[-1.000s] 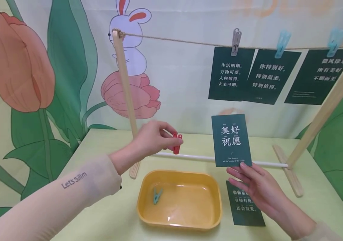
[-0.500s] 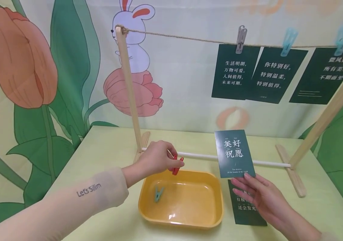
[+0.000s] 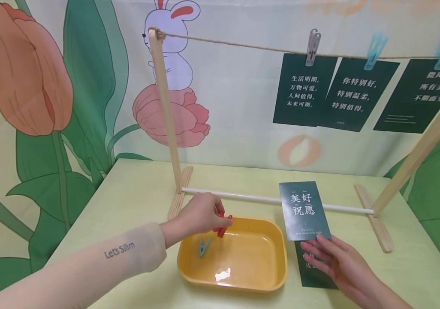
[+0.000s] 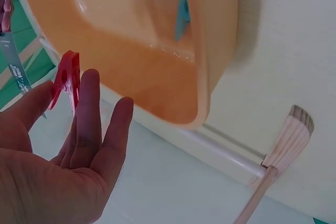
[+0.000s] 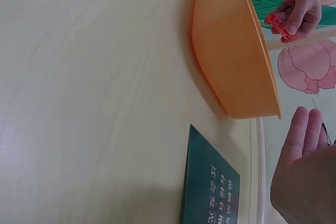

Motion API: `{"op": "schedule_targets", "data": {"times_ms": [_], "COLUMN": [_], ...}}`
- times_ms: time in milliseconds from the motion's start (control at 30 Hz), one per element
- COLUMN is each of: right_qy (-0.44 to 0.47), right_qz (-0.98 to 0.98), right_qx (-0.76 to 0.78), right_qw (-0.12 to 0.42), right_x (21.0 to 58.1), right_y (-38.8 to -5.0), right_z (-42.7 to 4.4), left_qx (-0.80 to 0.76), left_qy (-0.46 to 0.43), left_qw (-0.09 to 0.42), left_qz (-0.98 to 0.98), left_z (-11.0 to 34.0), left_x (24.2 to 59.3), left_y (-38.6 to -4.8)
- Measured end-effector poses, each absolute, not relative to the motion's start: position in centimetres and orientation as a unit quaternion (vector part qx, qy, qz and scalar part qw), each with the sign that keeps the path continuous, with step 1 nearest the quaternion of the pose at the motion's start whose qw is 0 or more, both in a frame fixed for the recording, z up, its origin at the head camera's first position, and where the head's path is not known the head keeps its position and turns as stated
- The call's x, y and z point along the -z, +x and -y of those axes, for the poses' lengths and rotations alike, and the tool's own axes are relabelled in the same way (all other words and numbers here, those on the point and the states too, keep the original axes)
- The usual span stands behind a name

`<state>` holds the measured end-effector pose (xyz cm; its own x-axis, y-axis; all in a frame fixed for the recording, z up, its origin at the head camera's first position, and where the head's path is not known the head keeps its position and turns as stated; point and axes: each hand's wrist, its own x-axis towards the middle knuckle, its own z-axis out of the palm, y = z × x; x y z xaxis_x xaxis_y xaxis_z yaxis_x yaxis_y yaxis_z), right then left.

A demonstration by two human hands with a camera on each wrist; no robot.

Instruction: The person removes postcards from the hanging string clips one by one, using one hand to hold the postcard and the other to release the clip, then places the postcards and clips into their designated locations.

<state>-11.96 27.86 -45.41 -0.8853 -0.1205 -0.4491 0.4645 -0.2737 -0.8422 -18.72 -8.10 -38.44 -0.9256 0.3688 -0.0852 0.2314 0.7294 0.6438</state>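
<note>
Between thumb and fingertips my left hand [image 3: 201, 213] pinches a red clothespin [image 3: 224, 225] over the back rim of the yellow tray [image 3: 239, 288]. The left wrist view shows the red clothespin [image 4: 67, 80] held at the fingertips. A teal clothespin [image 3: 203, 247] lies inside the tray at its left. My right hand [image 3: 337, 264] pinches the lower edge of a dark green card [image 3: 305, 212] with white Chinese characters, tilted up toward me. Below it, another dark green card [image 3: 314, 277] lies on the table, partly covered by the held card and the hand.
A twine line [image 3: 243, 44] runs between two wooden posts, the left post [image 3: 166, 107] and the right post [image 3: 417, 146]. Several dark green cards hang on its right part from grey and blue clothespins. A white rod [image 3: 243, 197] joins the stand's feet behind the tray.
Both hands have come down, the left with the red clothespin to the tray's rim, the right with its card over the card on the table. The head view has shifted slightly.
</note>
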Motion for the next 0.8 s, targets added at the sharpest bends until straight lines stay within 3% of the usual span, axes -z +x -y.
{"op": "schedule_targets", "data": {"times_ms": [800], "right_qy": [0.199], "right_qz": [-0.544], "right_qx": [0.788], "right_qw": [0.210], "right_x": [49.1], "right_y": [-10.1], "right_z": [-30.5], "left_qx": [-0.250], "left_qy": [0.154], "left_qw": [0.138], "left_qz": [-0.946], "left_z": [7.6], "left_x": [42.0], "left_y": [-17.9]}}
